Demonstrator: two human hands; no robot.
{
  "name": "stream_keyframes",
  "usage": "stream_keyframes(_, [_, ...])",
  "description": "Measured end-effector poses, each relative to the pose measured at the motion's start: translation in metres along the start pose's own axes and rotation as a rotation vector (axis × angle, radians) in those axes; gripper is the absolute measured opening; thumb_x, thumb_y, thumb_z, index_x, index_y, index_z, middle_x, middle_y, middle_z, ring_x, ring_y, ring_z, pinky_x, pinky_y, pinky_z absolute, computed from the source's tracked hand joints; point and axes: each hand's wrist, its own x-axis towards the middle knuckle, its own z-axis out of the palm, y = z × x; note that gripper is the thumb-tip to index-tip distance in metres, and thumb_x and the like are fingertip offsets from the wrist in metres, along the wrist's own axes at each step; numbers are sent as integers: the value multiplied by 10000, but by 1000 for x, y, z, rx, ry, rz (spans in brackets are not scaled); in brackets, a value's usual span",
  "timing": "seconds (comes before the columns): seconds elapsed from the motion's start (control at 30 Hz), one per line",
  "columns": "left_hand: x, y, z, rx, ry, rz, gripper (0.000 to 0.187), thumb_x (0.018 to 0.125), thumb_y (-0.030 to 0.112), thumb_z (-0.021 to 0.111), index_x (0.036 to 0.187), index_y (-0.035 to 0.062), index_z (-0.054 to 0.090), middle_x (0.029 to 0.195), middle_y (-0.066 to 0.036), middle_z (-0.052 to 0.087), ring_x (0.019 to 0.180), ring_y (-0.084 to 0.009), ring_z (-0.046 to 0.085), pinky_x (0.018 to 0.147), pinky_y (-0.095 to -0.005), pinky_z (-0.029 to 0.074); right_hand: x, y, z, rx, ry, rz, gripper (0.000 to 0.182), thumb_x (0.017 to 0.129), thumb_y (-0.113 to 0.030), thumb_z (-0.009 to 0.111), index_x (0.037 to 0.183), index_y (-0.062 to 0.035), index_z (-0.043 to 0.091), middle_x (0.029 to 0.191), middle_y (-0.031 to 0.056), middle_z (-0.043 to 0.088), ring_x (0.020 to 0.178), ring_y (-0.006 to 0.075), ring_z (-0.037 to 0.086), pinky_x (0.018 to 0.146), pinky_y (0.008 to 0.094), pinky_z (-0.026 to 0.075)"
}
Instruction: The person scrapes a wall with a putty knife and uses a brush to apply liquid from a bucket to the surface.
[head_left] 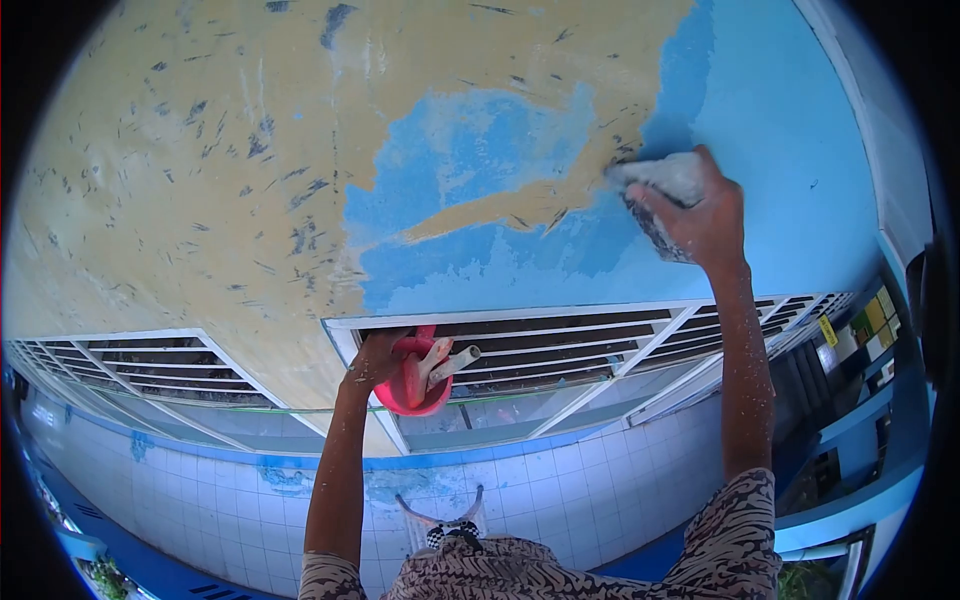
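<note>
My left hand (376, 360) is closed on the left rim of a small pink plastic bucket (430, 407), held in front of the window. Whitish stick-like handles (447, 368) poke out of the bucket; their lower ends are hidden. My right hand (715, 215) grips a dusty whitish tool (672, 178) with a darker part underneath. Its tip meets the wall (500, 140) at the border of tan and blue paint. Motion blur hides the tool's exact kind. White dust coats the fingers and forearm of that hand.
White-framed windows with horizontal bars (560, 345) run along below the painted wall. A white tiled floor (540, 480) stretches beneath, with a chair-like frame (440, 505) close to my body. Blue railings (850, 445) stand at the right.
</note>
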Motion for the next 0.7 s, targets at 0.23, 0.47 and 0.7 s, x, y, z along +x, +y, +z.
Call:
stream_keyframes(0.23, [1, -1, -1, -25, -40, -61, 490, 762, 16, 671, 1245, 83, 623, 1214, -198, 641, 1158, -370, 593, 985, -416, 477, -2, -10, 19, -27, -30, -103, 479, 752, -244, 851, 1079, 30, 633, 946, 147, 740, 816, 216, 738, 716, 336, 589])
stream_keyframes(0.47, [0, 5, -4, -42, -52, -86, 542, 756, 17, 676, 1286, 109, 609, 1231, -203, 634, 1155, -378, 595, 982, -419, 479, 30, -41, 18, -79, -30, -46, 374, 768, -276, 832, 1021, -53, 671, 938, 90, 747, 836, 202, 731, 771, 322, 579])
stream_keyframes(0.7, [0, -4, 1, -60, -34, -64, 528, 749, 16, 673, 1268, 97, 617, 1212, -209, 641, 1132, -386, 605, 977, -424, 482, 36, -34, 18, -63, -11, -241, 505, 735, -296, 853, 1076, -7, 619, 880, 172, 728, 820, 257, 729, 760, 356, 575])
